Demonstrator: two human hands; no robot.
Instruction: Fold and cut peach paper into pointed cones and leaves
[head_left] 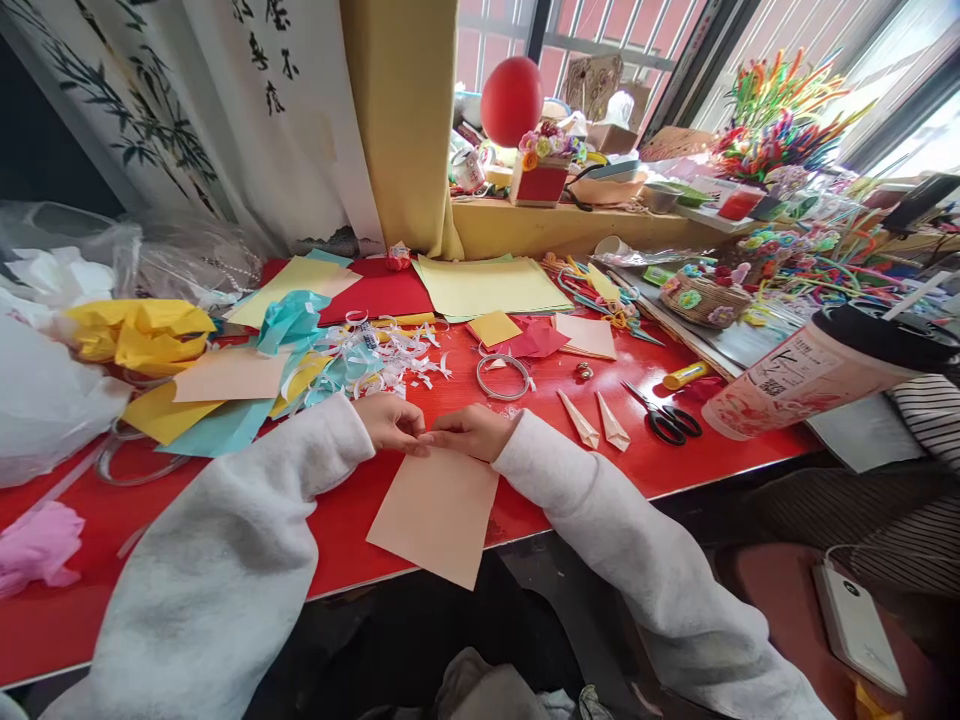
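Note:
A sheet of peach paper (437,515) hangs partly over the front edge of the red table. My left hand (391,424) pinches its far edge, fingers closed. Right beside it, my right hand (472,432) pinches the same edge, and the fingertips of both hands meet. Beyond my hands lies a coil of silver wire (503,377). To the right rest two folded peach paper cones (598,420) and a pair of black-handled scissors (664,415).
White paper shreds (397,360) and crumpled yellow paper (139,335) lie at the left. A pink drink cup (810,375) with a black lid leans at the right. Stacked yellow sheets (491,285) lie at the back. A white power bank (860,625) sits on a stool.

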